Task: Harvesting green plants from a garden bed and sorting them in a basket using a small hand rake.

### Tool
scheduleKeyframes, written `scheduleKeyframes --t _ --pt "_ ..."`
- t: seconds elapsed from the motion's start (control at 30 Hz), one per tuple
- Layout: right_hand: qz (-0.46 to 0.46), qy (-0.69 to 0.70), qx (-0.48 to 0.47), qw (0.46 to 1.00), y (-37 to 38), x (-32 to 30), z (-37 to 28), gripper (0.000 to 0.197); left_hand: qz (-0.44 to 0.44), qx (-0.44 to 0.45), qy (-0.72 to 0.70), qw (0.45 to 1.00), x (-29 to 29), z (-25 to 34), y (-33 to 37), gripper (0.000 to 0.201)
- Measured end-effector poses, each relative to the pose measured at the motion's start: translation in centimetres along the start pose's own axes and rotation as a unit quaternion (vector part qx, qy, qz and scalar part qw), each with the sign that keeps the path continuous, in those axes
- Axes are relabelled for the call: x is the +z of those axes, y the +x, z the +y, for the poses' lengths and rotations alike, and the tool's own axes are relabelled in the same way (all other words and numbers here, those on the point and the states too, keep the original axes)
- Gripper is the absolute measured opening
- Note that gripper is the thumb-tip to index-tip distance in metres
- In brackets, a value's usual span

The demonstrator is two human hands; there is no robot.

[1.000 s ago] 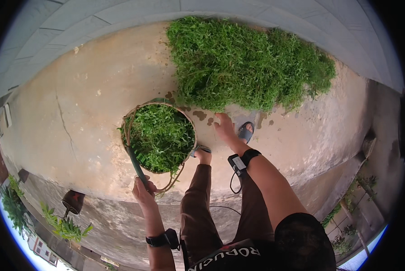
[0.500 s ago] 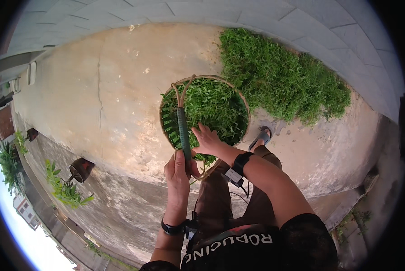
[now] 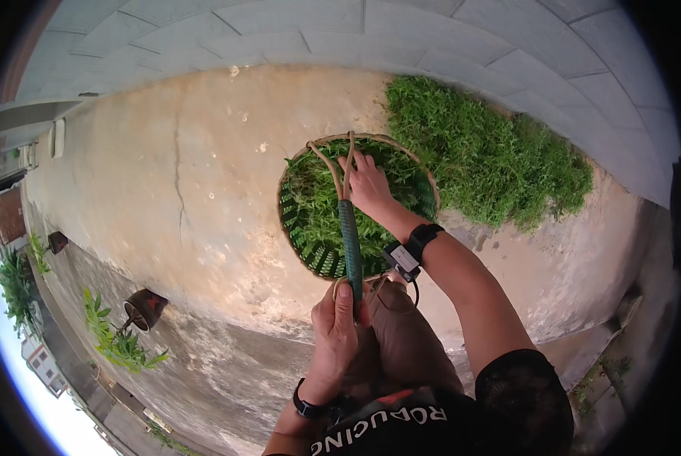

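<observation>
A round woven basket [image 3: 436,199] with slatted sides holds loose leafy green stems [image 3: 314,201]. My left hand [image 3: 336,319] is closed around the lower end of its handle [image 3: 349,239], which is wrapped in green; the handle's two cords run up to the far rim. Inside the basket, my right hand [image 3: 369,186] lies on the greens near the far side, fingers stretched out and slightly apart, palm down. The fingertips are partly lost among the leaves and the handle cord.
A large heap of the same greens [image 3: 485,152] lies on the concrete floor [image 3: 226,175] at the basket's right, against a grey tiled wall [image 3: 401,38]. Potted plants, one in a dark pot [image 3: 146,308], stand to the left beyond a low ledge.
My right hand has moved from the near side of the basket to its far side, over the greens. The handle and my left hand have shifted right, and the basket sits further right in view.
</observation>
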State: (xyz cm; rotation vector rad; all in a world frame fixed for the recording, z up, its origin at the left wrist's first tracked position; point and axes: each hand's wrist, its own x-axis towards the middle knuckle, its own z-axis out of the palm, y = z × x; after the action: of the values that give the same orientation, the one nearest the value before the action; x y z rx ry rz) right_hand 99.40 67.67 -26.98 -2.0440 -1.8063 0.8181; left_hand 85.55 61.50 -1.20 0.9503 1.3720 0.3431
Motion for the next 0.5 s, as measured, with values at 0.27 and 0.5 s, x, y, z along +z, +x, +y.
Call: scheduleKeyframes --t 0.27,0.5 --pt "-0.040 -0.109 0.042 0.992 1.5 5.9 -1.5 0.058 0.000 -0.010 0.043 0.999 -2.1 3.2 5.3 0.043" --pt "0.075 0.229 0.112 0.964 0.8 1.5 -3.7 0.042 0.034 -0.046 0.027 0.998 -7.5 2.4 9.9 0.044"
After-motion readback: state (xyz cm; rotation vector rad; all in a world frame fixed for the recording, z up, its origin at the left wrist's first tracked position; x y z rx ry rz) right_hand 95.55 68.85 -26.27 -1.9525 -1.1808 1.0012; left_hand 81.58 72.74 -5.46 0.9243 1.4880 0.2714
